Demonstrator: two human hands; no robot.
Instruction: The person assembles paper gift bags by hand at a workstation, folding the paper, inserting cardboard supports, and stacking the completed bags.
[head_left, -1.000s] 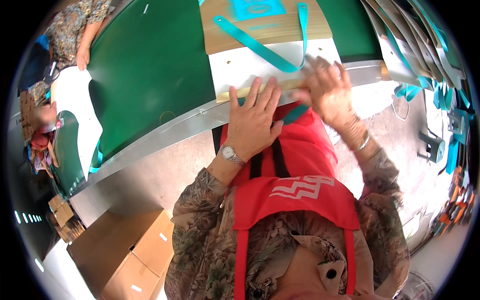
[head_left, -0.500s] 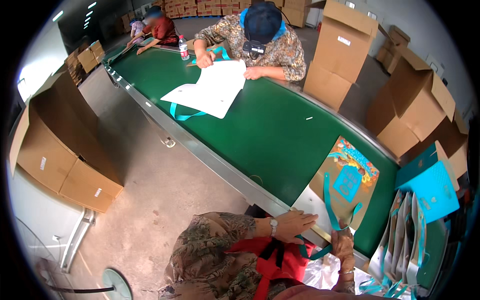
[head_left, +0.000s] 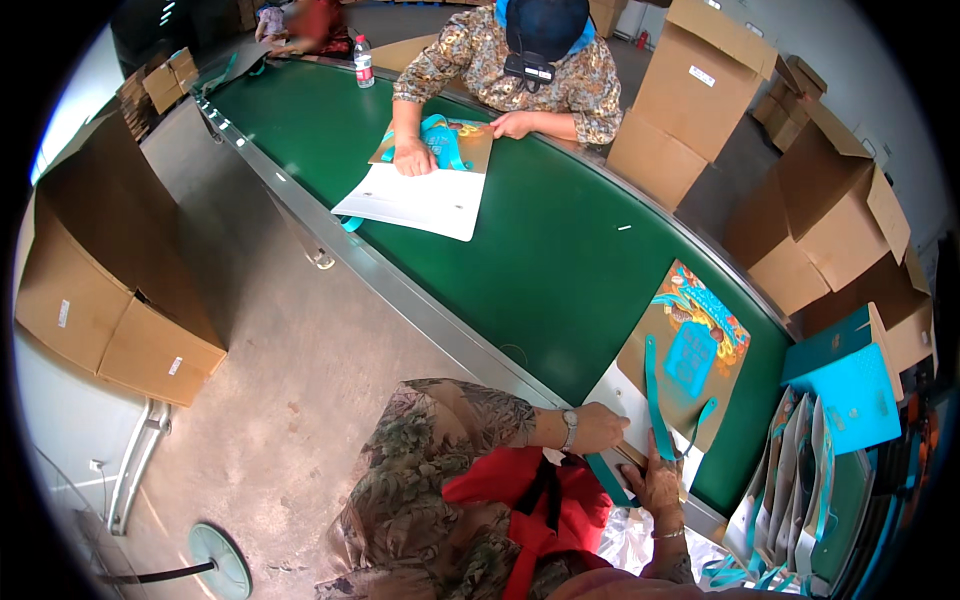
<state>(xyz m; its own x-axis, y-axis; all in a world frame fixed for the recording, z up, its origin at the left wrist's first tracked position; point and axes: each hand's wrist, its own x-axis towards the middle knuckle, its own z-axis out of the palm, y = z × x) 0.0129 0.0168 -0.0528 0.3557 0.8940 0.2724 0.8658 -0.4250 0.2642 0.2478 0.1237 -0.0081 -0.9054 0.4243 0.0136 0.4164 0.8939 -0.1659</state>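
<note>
A paper gift bag (head_left: 722, 335) with a brown printed panel, a white folded section and teal ribbon handles lies at the near right end of the green table. My left hand (head_left: 598, 428) is curled against the edge of its white part, the fingertips partly hidden. To the right of it, my right hand (head_left: 660, 485) grips the bag's near edge between thumb and fingers, beside the ribbon. A second teal ribbon loop hangs off the table edge between my hands.
Across the green table (head_left: 540, 285) a co-worker presses on another gift bag (head_left: 430, 205). Standing folded bags (head_left: 790, 480) and a teal box (head_left: 845, 365) are at my right. Large cartons (head_left: 690, 95) stand behind the table and at left (head_left: 110, 310). A bottle (head_left: 363, 62) sits at the far end.
My left hand has gone from lying flat to curled and shifted slightly right. My right hand has moved slightly left along the edge. The co-worker's bag now shows its printed panel.
</note>
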